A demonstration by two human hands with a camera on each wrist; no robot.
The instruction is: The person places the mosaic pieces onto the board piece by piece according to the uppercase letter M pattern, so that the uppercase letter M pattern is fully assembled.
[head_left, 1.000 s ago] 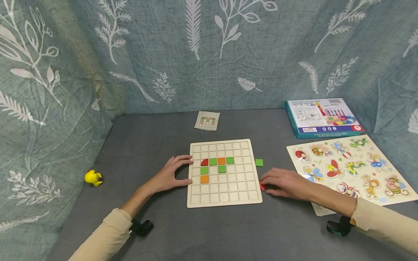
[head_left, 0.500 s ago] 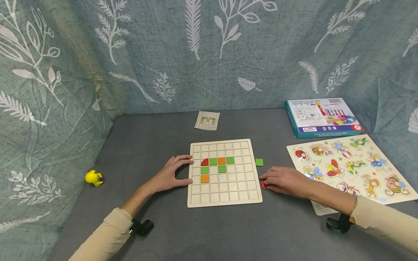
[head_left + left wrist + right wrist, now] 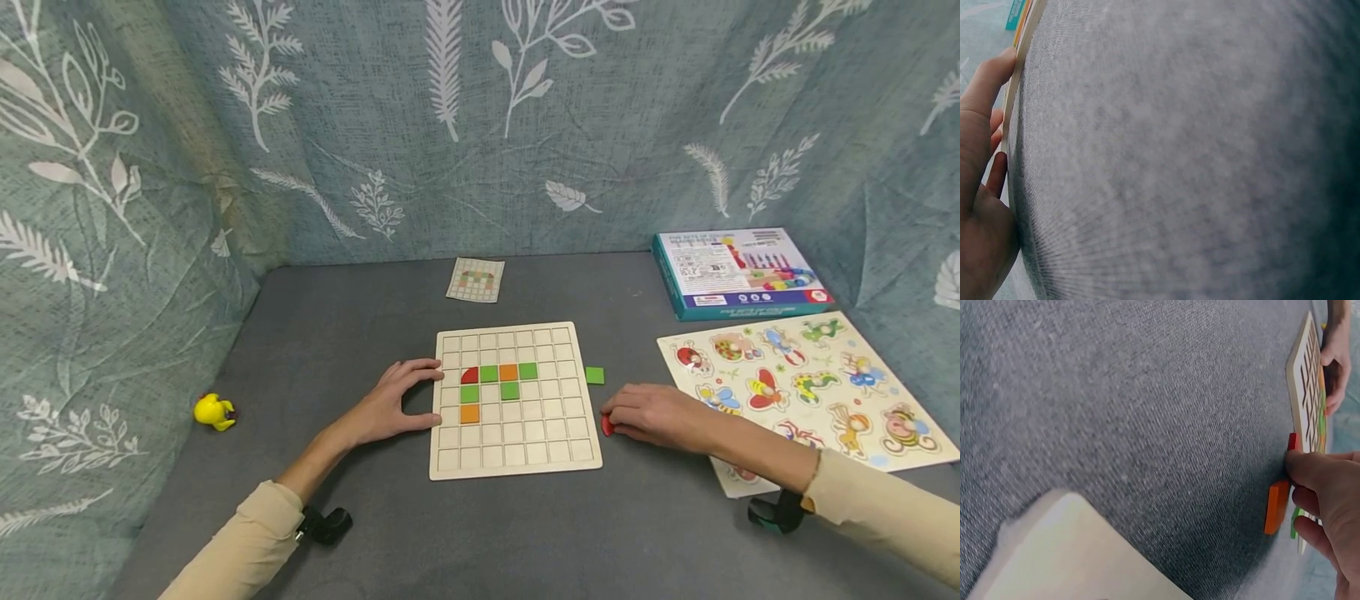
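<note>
A wooden grid board (image 3: pixel 517 456) lies flat, with several green, orange and red tiles set in its upper left cells. Spread along its left edge, my left hand (image 3: pixel 386 404) touches the wood with thumb and fingertips. Just off the board's right edge, my right hand (image 3: pixel 652 414) pinches a red tile (image 3: pixel 607 426) with a curved side, tilted up from the table. In the right wrist view an orange tile (image 3: pixel 1277 506) shows beside my thumb, hidden from above; whether the hand touches it I cannot tell. A green square tile (image 3: pixel 595 376) lies beyond that hand.
A small pattern card (image 3: pixel 476 280) lies behind the board. To the right are an insect puzzle board (image 3: pixel 817 358), partly under my right forearm, and a teal-sided box (image 3: pixel 742 272). A yellow toy duck (image 3: pixel 214 412) sits far left.
My right hand has shifted very slightly to the right, away from the board, and the red tile has turned a little in its fingers. The left hand and board keep their places.
</note>
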